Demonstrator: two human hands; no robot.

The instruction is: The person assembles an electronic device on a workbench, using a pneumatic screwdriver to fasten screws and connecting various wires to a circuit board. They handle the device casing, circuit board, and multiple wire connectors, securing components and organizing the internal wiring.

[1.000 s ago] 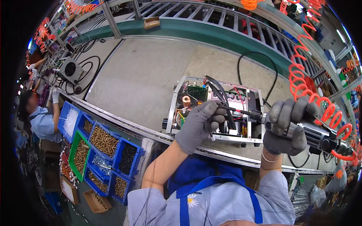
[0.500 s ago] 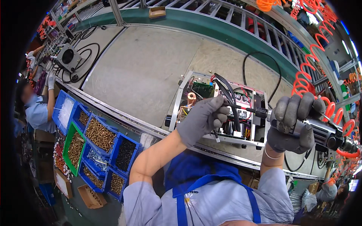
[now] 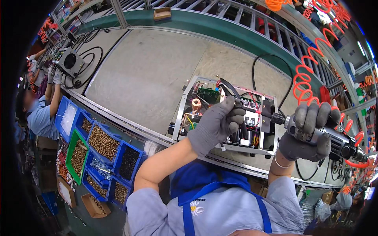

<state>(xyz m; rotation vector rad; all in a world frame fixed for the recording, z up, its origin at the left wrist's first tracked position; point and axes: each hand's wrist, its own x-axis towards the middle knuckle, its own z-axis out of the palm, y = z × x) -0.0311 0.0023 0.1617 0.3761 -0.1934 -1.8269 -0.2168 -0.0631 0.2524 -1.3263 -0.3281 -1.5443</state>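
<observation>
My left hand (image 3: pixel 214 128), in a grey glove, is closed in a pinch above an open metal chassis (image 3: pixel 184 106). Its fingertips meet at the tip of a driver bit, beside black cables (image 3: pixel 229 87) that arch out of the chassis. Whatever small piece they pinch is hidden. Gloved alike, my right hand (image 3: pixel 309 131) is wrapped round a pneumatic screwdriver (image 3: pixel 338 142), held nearly level. Its long bit points left over the chassis toward my left fingertips. Inside the chassis show a copper coil (image 3: pixel 196 103), a green circuit board (image 3: pixel 208 93) and several wires.
Blue bins (image 3: pixel 103 142) and a green bin (image 3: pixel 77 155) of brass-coloured and black fasteners stand at left. An orange coiled hose (image 3: pixel 303 78) hangs at right. A black cable (image 3: pixel 271 55) loops behind the chassis. Another person (image 3: pixel 41 118) handles a fan panel (image 3: pixel 70 61) at far left.
Both my hands and the screwdriver have shifted only slightly, with the bit still at my left fingertips. The hose coils swung left. The other person's hands moved up to the fan panel.
</observation>
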